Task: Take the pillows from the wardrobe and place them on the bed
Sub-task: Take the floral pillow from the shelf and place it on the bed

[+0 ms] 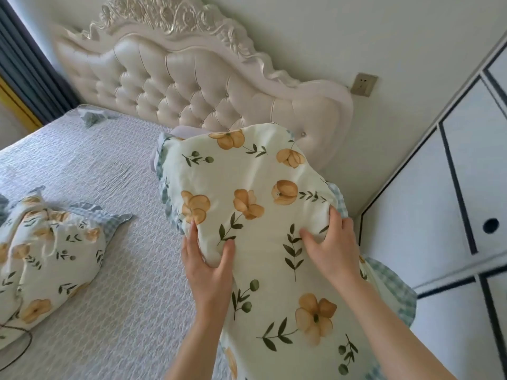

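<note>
Two bare hands, left hand (209, 266) and right hand (333, 246), clutch one floral pillow (263, 204) at the bed's (109, 160) headboard-end right edge; a second pillow (46, 259) lies at its left edge.

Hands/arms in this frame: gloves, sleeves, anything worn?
Both are bare. The left hand and right hand have no gloves, and no rings show on the visible fingers. Both forearms are uncovered to the bottom edge of the frame: no sleeves, watch, bracelet or markings in view. Nails look short and unpainted. No cables or sensors are attached.
</note>
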A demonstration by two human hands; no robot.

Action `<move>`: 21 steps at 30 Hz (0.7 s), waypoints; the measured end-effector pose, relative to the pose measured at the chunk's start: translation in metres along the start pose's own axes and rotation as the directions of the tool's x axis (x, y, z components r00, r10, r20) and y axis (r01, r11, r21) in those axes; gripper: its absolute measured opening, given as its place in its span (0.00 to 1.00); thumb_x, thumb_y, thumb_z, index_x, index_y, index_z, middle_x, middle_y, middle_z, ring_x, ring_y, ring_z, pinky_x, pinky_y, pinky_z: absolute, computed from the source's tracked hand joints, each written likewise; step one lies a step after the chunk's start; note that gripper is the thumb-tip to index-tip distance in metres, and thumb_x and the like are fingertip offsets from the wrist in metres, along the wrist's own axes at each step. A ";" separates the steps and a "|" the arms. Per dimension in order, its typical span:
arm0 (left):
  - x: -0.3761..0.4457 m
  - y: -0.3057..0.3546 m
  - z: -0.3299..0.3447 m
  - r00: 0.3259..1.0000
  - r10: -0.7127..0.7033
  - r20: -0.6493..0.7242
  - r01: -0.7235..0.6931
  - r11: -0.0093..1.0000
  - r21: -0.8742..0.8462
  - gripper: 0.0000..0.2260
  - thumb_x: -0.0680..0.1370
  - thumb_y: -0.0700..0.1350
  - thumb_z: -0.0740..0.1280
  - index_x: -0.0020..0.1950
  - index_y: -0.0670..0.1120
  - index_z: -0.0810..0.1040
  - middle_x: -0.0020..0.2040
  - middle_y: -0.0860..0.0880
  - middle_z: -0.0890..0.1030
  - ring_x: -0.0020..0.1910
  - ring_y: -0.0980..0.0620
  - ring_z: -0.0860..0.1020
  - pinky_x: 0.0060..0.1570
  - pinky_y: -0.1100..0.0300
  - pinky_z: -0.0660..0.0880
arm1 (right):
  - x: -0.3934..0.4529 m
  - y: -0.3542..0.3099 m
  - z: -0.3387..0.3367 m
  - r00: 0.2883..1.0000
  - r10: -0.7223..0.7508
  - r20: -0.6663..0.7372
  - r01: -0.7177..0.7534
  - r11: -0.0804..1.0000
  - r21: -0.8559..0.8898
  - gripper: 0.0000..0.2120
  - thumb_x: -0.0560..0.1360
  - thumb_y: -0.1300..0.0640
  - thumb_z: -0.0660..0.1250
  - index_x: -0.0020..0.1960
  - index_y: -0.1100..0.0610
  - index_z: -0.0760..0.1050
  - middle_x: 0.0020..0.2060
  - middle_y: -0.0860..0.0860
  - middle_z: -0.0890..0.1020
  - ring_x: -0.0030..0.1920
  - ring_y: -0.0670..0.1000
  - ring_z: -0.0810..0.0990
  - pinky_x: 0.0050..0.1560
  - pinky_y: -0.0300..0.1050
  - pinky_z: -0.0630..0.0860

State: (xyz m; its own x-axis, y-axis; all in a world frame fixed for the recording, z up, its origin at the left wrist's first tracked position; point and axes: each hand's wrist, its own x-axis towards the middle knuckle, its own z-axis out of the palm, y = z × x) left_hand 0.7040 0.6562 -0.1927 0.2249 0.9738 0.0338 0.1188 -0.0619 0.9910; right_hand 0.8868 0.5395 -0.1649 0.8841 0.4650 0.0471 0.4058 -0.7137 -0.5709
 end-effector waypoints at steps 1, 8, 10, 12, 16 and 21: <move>0.009 0.000 0.007 1.000 -0.008 0.002 0.008 1.000 0.006 0.35 0.69 0.60 0.71 0.74 0.66 0.62 0.68 0.55 0.69 0.65 0.63 0.69 0.56 0.62 0.68 | 0.011 0.000 0.003 1.000 0.007 0.011 -0.007 1.000 0.000 0.38 0.69 0.37 0.67 0.71 0.51 0.56 0.60 0.56 0.68 0.57 0.59 0.72 0.55 0.60 0.75; 0.065 -0.013 0.062 0.997 -0.068 -0.034 0.069 0.997 0.035 0.34 0.68 0.58 0.72 0.73 0.65 0.64 0.63 0.57 0.72 0.61 0.63 0.71 0.57 0.55 0.73 | 0.092 0.007 0.031 0.996 0.041 0.073 -0.039 0.999 -0.034 0.38 0.69 0.38 0.67 0.71 0.51 0.56 0.62 0.56 0.68 0.57 0.58 0.72 0.55 0.57 0.74; 0.076 -0.017 0.083 0.993 -0.103 -0.054 0.105 0.994 0.033 0.33 0.68 0.57 0.72 0.72 0.64 0.64 0.62 0.57 0.72 0.61 0.61 0.72 0.58 0.52 0.74 | 0.119 0.013 0.037 0.995 0.041 0.089 -0.037 0.998 -0.051 0.37 0.69 0.38 0.67 0.72 0.50 0.56 0.61 0.56 0.68 0.56 0.58 0.72 0.54 0.56 0.74; 0.088 -0.020 0.104 0.988 -0.136 -0.077 0.140 0.989 0.049 0.33 0.68 0.57 0.71 0.72 0.63 0.64 0.63 0.56 0.73 0.62 0.57 0.73 0.61 0.47 0.74 | 0.147 0.018 0.043 0.993 0.036 0.115 -0.029 0.998 -0.057 0.37 0.69 0.39 0.66 0.71 0.50 0.56 0.60 0.56 0.69 0.55 0.57 0.73 0.52 0.54 0.75; 0.116 -0.025 0.151 0.974 -0.177 -0.139 0.187 0.981 0.060 0.33 0.68 0.58 0.71 0.72 0.63 0.65 0.63 0.56 0.73 0.63 0.52 0.74 0.61 0.42 0.75 | 0.213 0.031 0.056 0.982 0.000 0.190 0.009 0.999 -0.048 0.36 0.70 0.40 0.67 0.72 0.50 0.56 0.61 0.56 0.68 0.54 0.56 0.73 0.45 0.48 0.71; 0.158 -0.023 0.218 0.937 -0.216 -0.274 0.234 0.972 0.035 0.33 0.68 0.57 0.71 0.72 0.61 0.66 0.62 0.55 0.74 0.59 0.54 0.75 0.59 0.48 0.75 | 0.310 0.034 0.069 0.951 -0.085 0.298 0.102 0.994 -0.040 0.37 0.70 0.40 0.68 0.73 0.51 0.57 0.63 0.57 0.69 0.53 0.55 0.75 0.46 0.45 0.71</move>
State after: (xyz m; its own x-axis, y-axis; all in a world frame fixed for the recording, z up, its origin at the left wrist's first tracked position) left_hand 0.9473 0.7637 -0.2387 -0.0797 0.9860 -0.1466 0.2015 0.1599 0.9663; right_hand 1.1584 0.6954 -0.2265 0.7370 0.6589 -0.1506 0.5026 -0.6832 -0.5297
